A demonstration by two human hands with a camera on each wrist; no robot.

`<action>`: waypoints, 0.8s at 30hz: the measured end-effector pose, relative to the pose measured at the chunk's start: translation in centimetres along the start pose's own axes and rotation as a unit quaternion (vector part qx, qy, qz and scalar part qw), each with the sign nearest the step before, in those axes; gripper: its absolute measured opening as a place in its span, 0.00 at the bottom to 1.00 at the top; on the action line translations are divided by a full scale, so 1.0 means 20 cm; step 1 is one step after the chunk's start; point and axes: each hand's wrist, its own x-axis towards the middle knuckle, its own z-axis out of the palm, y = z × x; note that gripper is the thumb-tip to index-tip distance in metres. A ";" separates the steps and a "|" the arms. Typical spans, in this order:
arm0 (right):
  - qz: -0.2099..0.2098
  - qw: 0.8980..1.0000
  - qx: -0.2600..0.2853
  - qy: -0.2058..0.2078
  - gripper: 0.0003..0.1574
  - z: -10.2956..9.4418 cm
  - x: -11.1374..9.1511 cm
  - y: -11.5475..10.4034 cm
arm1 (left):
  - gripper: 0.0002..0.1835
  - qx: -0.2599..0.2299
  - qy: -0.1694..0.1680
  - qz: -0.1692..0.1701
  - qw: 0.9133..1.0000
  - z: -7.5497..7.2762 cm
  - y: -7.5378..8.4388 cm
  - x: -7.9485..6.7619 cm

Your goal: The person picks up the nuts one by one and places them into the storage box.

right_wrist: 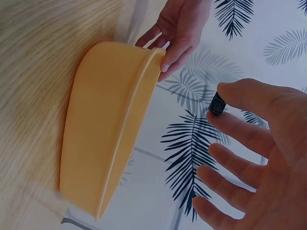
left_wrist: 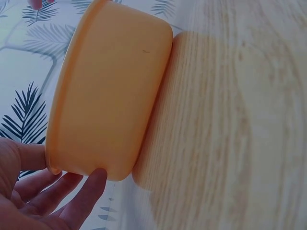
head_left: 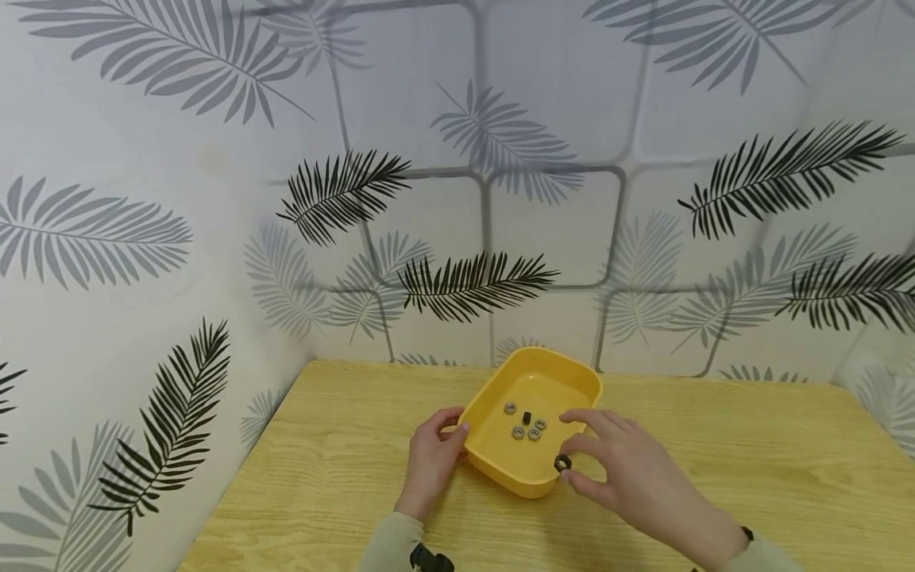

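A yellow plastic tub (head_left: 493,470) sits at an angle on the wooden table. My left hand (head_left: 431,461) grips its left corner, the thumb over the rim and the fingers against the outer wall (left_wrist: 105,96). Above the tub's near right side, my right hand (head_left: 636,469) pinches a black hex nut (right_wrist: 217,104) between thumb and index finger, its other fingers spread. Inside the tub, several silver hex nuts (head_left: 518,433) and a small black nut (head_left: 526,417) lie on the floor near the middle.
The light wooden table (head_left: 343,445) runs back to a wall (head_left: 543,230) papered with feather-like leaves. The tub's far end stands close to that wall. A dark band (head_left: 431,559) is on the left wrist, by the sleeve.
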 end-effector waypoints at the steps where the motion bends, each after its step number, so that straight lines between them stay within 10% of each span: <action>1: 0.000 1.000 -0.002 -0.001 0.10 0.00 0.01 0.01 | 0.18 -0.001 0.000 0.000 1.000 0.00 0.00 0.00; 8: 0.001 1.000 -0.008 -0.003 0.10 0.02 0.04 0.05 | 0.18 -0.012 -0.007 -0.001 1.000 -0.01 0.12 -0.04; 24: -0.003 1.000 -0.012 -0.005 0.09 0.07 0.11 0.12 | 0.17 0.002 0.002 0.000 1.000 0.00 -0.01 0.00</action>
